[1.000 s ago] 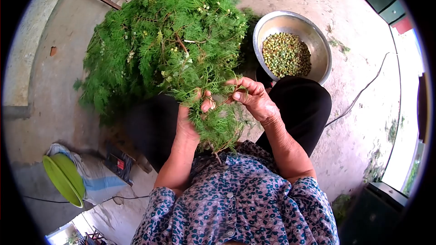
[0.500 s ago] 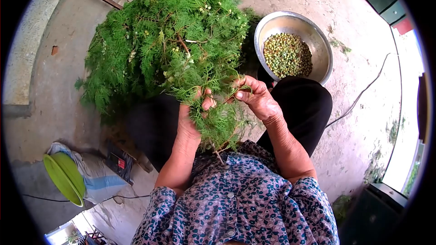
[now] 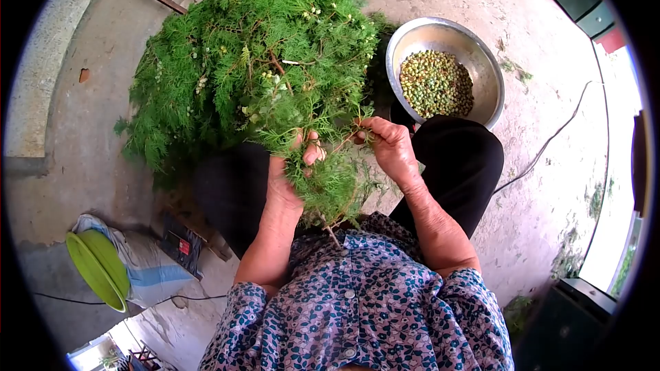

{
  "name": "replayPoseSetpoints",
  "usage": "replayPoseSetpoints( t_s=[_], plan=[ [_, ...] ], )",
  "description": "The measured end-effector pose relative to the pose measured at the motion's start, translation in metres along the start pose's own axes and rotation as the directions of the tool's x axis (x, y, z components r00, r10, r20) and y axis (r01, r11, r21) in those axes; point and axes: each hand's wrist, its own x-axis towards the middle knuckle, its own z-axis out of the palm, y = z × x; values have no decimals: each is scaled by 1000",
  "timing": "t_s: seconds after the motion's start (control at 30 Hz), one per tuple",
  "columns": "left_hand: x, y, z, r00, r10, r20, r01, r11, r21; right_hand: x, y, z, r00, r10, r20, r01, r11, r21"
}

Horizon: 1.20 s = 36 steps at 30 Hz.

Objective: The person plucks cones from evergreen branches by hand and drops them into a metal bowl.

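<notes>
head-worn view, facing forward-down, close

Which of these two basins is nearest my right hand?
The silver metal basin, just beyond your right hand, holding small round pieces; the lime-green basin sits far off to the left.

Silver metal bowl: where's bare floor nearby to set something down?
Mostly bare: pale concrete floor right of the round silver metal bowl, up to the thin dark cable. Crowded: left, feathery green branch pile; nearer, black-trousered right knee.
</notes>
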Motion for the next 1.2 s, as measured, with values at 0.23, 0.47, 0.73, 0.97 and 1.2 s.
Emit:
replayPoseSetpoints(
  t_s=[0.23, 0.47, 0.73, 0.97, 1.2],
  plan=[
    [-2, -1, 3, 997, 74, -23, -74, 997, 2, 9, -4, -1, 954, -197, -227, 67, 876, -478],
    [0, 3, -5, 984, 181, -1, -180, 983, 42, 11, 7, -12, 918, 377, 128, -311, 481, 820],
    [-1, -1, -1, 1000, 22, 7, -22, 999, -28, 5, 3, 7, 926, 237, 295, -366, 367, 855],
    [1, -4, -2, 999, 31, -33, -31, 999, -8, 3, 10, 5, 935, 184, 304, -355, 448, 820],
    [0, -3, -3, 999, -49, 6, 49, 998, -39, 8, 0, 4, 943, 149, 297, -332, 477, 814]
  ],
)
